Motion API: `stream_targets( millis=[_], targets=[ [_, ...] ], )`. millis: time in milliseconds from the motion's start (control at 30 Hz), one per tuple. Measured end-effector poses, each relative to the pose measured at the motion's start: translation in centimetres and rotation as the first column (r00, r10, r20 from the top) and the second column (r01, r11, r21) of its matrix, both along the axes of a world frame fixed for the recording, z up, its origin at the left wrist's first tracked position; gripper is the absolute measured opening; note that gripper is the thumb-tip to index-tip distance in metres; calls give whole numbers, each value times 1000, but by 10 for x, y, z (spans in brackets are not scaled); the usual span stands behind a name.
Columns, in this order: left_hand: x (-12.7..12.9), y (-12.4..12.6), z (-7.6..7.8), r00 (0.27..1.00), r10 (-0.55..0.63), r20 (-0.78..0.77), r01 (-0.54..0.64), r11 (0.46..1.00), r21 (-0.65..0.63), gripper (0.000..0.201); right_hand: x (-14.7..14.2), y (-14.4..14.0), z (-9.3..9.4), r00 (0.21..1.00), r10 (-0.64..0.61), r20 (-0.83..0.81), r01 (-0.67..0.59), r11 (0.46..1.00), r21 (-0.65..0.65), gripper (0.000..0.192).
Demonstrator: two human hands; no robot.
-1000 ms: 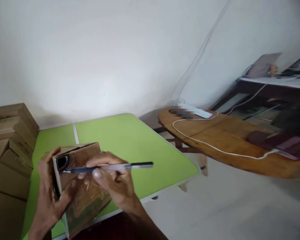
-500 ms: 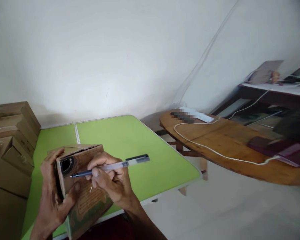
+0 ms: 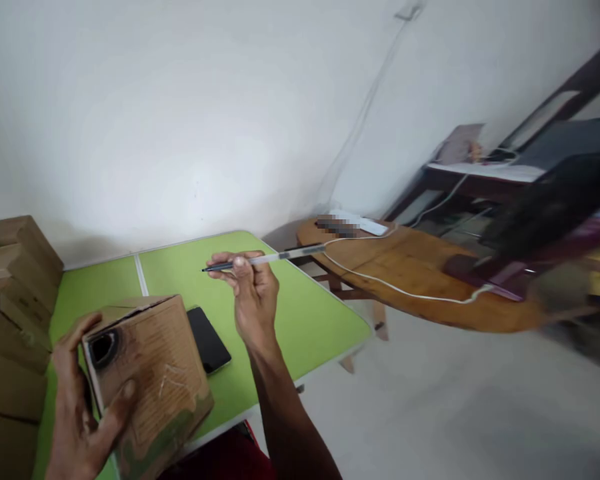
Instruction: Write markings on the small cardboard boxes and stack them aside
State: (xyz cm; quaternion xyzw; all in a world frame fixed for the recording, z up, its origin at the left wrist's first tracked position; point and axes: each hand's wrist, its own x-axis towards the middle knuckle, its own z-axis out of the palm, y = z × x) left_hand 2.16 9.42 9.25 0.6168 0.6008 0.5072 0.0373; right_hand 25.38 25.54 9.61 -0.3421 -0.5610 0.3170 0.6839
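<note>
My left hand (image 3: pixel 83 400) grips the left side of a small cardboard box (image 3: pixel 155 380), its thumb lying on the printed face. That face has a dark-edged hole (image 3: pixel 103 348) near its upper left corner, fine print, a white mark and a green patch low down. The box is tilted over the near part of the green table (image 3: pixel 300 327). My right hand (image 3: pixel 253 287) is raised above the table, away from the box, with fingers closed around a pen (image 3: pixel 267 259). The pen's dark tip points left and its capped end points right. A black phone (image 3: pixel 207 340) lies on the table beside the box.
Several brown cartons (image 3: pixel 15 293) are stacked at the left. To the right stands an oval wooden table (image 3: pixel 380 267) with a white cable (image 3: pixel 395 290) and a purple object (image 3: pixel 485 277) on it. A dark desk (image 3: pixel 460 180) stands farther back by the wall.
My right hand has lifted the pen up and to the right, away from the box face. The phone has come into sight. The view has turned a little to the right.
</note>
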Motion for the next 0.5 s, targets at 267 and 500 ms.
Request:
stream_targets(
  millis=[267,500],
  targets=[
    [-2,-7,13,976,127,179,-106,986,-126,79,48,39,-100,530,126,839,357,864,-355,21],
    [-13,-4,6,964,185,189,-166,979,-115,80,49,27,-122,509,198,838,342,847,-408,27]
  ],
)
